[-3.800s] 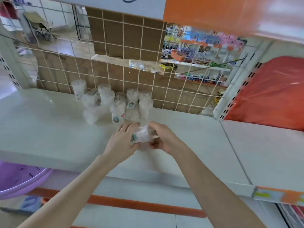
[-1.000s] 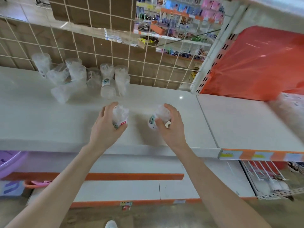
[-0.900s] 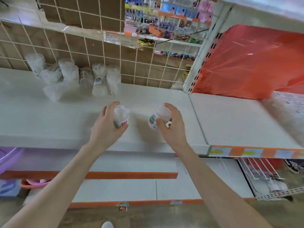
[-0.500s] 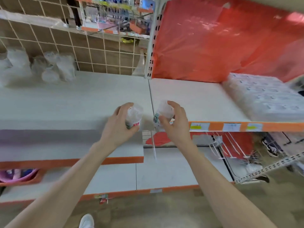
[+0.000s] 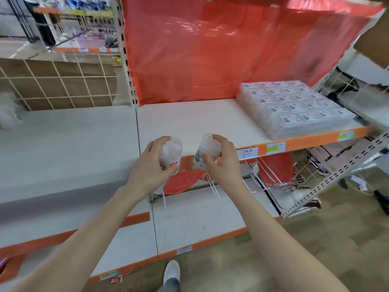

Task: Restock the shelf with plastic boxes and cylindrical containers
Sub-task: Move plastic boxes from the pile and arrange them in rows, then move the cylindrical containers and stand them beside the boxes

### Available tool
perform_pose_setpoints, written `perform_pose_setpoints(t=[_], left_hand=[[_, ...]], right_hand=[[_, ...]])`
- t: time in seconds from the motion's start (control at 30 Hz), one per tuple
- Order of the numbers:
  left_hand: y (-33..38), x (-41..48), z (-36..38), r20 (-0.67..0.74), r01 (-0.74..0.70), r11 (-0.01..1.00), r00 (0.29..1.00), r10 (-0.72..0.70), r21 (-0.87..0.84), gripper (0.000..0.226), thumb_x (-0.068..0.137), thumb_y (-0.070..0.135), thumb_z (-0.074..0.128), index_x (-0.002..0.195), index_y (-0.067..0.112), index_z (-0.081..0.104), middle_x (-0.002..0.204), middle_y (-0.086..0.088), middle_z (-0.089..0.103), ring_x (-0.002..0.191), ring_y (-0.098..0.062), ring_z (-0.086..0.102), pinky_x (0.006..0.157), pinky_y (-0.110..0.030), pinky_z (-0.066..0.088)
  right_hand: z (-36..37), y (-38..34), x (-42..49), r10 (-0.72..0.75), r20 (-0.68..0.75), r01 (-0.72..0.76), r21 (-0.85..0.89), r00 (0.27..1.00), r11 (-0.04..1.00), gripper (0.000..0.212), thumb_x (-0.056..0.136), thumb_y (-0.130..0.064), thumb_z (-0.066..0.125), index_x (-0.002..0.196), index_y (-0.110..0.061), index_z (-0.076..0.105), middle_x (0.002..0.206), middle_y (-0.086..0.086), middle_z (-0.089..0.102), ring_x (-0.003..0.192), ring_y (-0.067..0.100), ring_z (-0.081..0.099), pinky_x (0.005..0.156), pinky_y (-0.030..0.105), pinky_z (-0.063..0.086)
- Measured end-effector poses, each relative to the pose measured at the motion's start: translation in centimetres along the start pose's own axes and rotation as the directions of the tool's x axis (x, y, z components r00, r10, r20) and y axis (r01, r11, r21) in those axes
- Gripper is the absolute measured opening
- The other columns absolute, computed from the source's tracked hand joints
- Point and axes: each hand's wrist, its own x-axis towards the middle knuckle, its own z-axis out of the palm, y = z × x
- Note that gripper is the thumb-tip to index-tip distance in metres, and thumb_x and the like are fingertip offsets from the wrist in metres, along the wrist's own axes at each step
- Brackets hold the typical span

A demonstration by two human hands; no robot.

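Note:
My left hand (image 5: 150,165) grips a clear cylindrical container (image 5: 171,153) with a red label. My right hand (image 5: 221,163) grips a second clear cylindrical container (image 5: 207,149) with a green label. Both are held upright side by side, just in front of the white shelf's (image 5: 189,123) front edge, near the seam between two shelf bays. Stacks of flat clear plastic boxes (image 5: 294,108) with labels fill the right end of that shelf. The group of clear containers (image 5: 7,111) placed earlier shows only as a blur at the far left.
A red plastic sheet (image 5: 210,49) hangs behind the right bay, a wire grid (image 5: 63,83) behind the left one. Orange price strips (image 5: 305,142) line the shelf edge. Lower white shelves, wire racks (image 5: 315,182) and my shoe (image 5: 172,271) lie below.
The two containers were taken apart, one into each hand, and lifted off the left bay. My view and both hands have swung right toward the bay with the plastic boxes.

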Motion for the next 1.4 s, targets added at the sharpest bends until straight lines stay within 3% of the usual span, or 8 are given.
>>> perform_pose_setpoints(t=[0.2,0.37,0.57,0.77,0.93,1.1,1.2,1.4], left_hand=[[1.6,6.5,3.5,0.040,-0.061,0.998,0.997,0.062,-0.020,0.066,0.075,0.028,0.070,0.132,0.026,0.038,0.133,0.001,0.045,0.092,-0.008,0.048,0.081,-0.023,0.033],[2.9,12.4,6.3,0.066,-0.126,0.991,0.990,0.128,-0.033,0.066,0.074,0.023,0.071,0.132,0.022,0.040,0.133,-0.001,0.046,0.114,-0.018,0.047,0.082,-0.014,0.028],[3.6,16.6,8.3,0.079,-0.159,0.987,0.984,0.159,-0.006,0.066,0.073,0.019,0.073,0.132,0.017,0.042,0.132,-0.003,0.047,0.117,-0.021,0.047,0.086,-0.021,0.033],[3.5,19.3,10.3,0.060,-0.081,0.997,0.995,0.082,-0.015,0.064,0.072,0.016,0.072,0.130,0.018,0.043,0.131,-0.001,0.048,0.114,-0.022,0.048,0.089,-0.030,0.040],[3.5,21.3,12.2,0.054,0.021,1.000,0.998,-0.020,-0.013,0.063,0.075,0.016,0.070,0.130,0.019,0.042,0.130,-0.001,0.047,0.112,-0.020,0.047,0.082,-0.022,0.034],[4.0,24.0,14.0,0.032,0.082,0.997,0.996,-0.081,-0.004,0.063,0.074,0.015,0.070,0.130,0.020,0.041,0.129,0.000,0.046,0.112,-0.021,0.048,0.081,-0.023,0.034],[3.9,25.4,14.8,0.022,0.085,0.996,0.996,-0.085,-0.024,0.058,0.074,0.011,0.068,0.126,0.021,0.044,0.124,0.000,0.048,0.108,-0.018,0.048,0.077,-0.021,0.033],[2.9,26.4,15.7,0.017,0.080,0.993,0.997,-0.079,-0.088,0.055,0.074,0.005,0.066,0.121,0.026,0.046,0.119,0.005,0.048,0.103,-0.011,0.045,0.070,-0.013,0.030]], right_hand=[[-2.5,2.3,5.3,0.007,-0.059,-0.011,-0.060,0.998,0.998,0.049,0.082,-0.012,0.064,0.128,-0.015,0.048,0.118,0.009,0.049,0.104,0.018,0.049,0.074,0.017,0.035],[-4.3,4.2,9.9,0.001,-0.112,-0.013,-0.104,0.994,0.995,0.049,0.082,-0.016,0.065,0.127,-0.017,0.048,0.121,0.008,0.050,0.103,0.013,0.048,0.072,0.016,0.032],[-4.7,5.9,13.7,-0.019,-0.121,0.006,-0.107,0.992,0.994,0.047,0.082,-0.016,0.066,0.126,-0.013,0.049,0.124,0.010,0.051,0.096,0.002,0.040,0.072,0.013,0.030],[-4.6,8.2,18.1,0.030,-0.023,-0.033,-0.151,0.999,0.988,0.056,0.081,-0.019,0.064,0.132,-0.016,0.041,0.128,0.008,0.046,0.107,0.020,0.049,0.076,0.021,0.033],[-4.7,10.0,22.3,0.047,0.099,-0.023,-0.226,0.994,0.974,0.057,0.081,-0.020,0.062,0.133,-0.015,0.039,0.127,0.010,0.047,0.112,0.025,0.048,0.066,0.016,0.025],[-4.6,11.3,26.9,0.081,0.231,0.010,-0.370,0.969,0.929,0.051,0.082,-0.024,0.060,0.128,-0.015,0.040,0.132,0.012,0.038,0.117,0.031,0.043,0.082,0.029,0.032],[-4.2,12.0,28.5,0.105,0.280,0.011,-0.383,0.954,0.923,0.052,0.083,-0.023,0.059,0.130,-0.016,0.037,0.135,0.013,0.032,0.119,0.032,0.039,0.084,0.030,0.029],[-2.5,13.6,30.2,0.130,0.308,-0.030,-0.308,0.942,0.951,0.051,0.087,-0.018,0.050,0.136,-0.016,0.034,0.127,0.013,0.040,0.115,0.031,0.044,0.088,0.031,0.034]])
